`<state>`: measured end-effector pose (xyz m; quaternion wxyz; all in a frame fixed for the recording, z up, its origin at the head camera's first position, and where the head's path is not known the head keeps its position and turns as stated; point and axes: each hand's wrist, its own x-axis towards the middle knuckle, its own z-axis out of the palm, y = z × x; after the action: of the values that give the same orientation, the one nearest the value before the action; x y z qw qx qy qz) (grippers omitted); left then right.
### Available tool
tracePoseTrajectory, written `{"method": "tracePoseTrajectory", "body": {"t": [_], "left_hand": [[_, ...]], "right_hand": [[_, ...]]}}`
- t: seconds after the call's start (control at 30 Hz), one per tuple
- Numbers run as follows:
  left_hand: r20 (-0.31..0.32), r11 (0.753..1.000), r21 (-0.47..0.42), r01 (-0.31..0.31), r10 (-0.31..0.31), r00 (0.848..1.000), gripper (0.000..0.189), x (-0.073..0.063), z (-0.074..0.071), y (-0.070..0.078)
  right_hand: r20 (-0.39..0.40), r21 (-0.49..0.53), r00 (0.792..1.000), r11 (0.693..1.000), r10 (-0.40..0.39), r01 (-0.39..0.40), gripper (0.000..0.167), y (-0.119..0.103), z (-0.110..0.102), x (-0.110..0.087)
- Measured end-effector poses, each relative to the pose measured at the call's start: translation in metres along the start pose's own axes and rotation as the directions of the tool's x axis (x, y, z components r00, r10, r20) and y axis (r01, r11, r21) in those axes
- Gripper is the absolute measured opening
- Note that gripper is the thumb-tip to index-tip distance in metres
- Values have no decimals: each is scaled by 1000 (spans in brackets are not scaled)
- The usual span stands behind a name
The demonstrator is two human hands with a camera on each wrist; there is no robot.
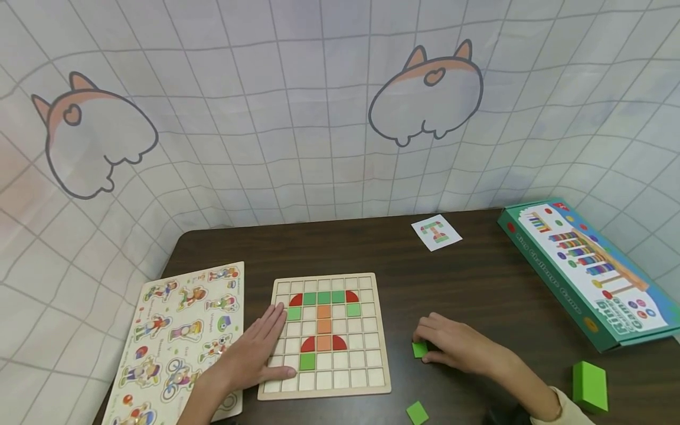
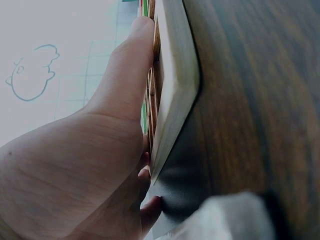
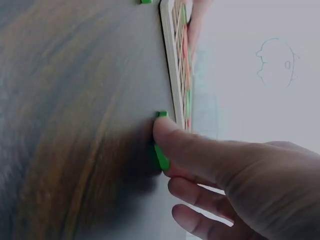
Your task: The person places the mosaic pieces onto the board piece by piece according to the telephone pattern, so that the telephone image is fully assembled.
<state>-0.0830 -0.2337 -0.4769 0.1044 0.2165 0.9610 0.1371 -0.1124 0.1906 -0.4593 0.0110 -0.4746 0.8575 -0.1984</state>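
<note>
My left hand (image 1: 249, 348) rests with extended fingers along the left side of a wooden grid board (image 1: 380, 354). Its thumb lies over the lower cells, and the left wrist view shows it against the board's edge. On the board sit green squares (image 1: 324, 297), orange squares (image 1: 324, 326) and red quarter-circles (image 1: 339, 342). To the right of the board, my right hand (image 1: 459, 347) pinches a green square tile (image 1: 419, 350) between thumb and fingers, low over the table. In the right wrist view the thumb covers part of that tile (image 3: 161, 157).
Another green tile (image 1: 417, 412) lies near the front. A green block (image 1: 589, 386) stands at the right, below a green game box (image 1: 531, 268). A small pattern card (image 1: 450, 234) lies at the back. A picture puzzle board (image 1: 172, 295) is at left, partly under my left forearm.
</note>
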Motion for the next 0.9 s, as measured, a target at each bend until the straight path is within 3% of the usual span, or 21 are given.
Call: {"method": "tracePoseTrajectory", "body": {"t": [0.17,0.27,0.43,0.6,0.73,0.8,0.9], "left_hand": [[-5,1000,-6,-1,1,1000,107,0,-1,1],[-7,1000,-9,-6,6,1000,107,-1,-1,2],[-9,1000,2,-10,10,1000,107,0,-1,1],[5,1000,1,0,0,1000,108,0,0,1],[-5,1000,3,-3,3,1000,108,0,0,1],[-16,1000,9,-11,11,1000,108,0,0,1],[-28,1000,12,-24,24,999,107,0,0,1]], "right_hand": [[-28,-8,1000,1000,2,-2,20,1,0,2],[-96,12,995,1000,-11,12,21,-2,-5,5],[-269,62,960,993,-77,97,22,-12,-15,14],[-332,63,926,975,-180,212,16,-24,-19,27],[-343,2,897,954,-280,299,16,-39,-18,42],[-319,-5,900,950,-296,311,17,-47,-13,51],[-233,-44,925,954,-299,297,16,-59,-2,65]]}}
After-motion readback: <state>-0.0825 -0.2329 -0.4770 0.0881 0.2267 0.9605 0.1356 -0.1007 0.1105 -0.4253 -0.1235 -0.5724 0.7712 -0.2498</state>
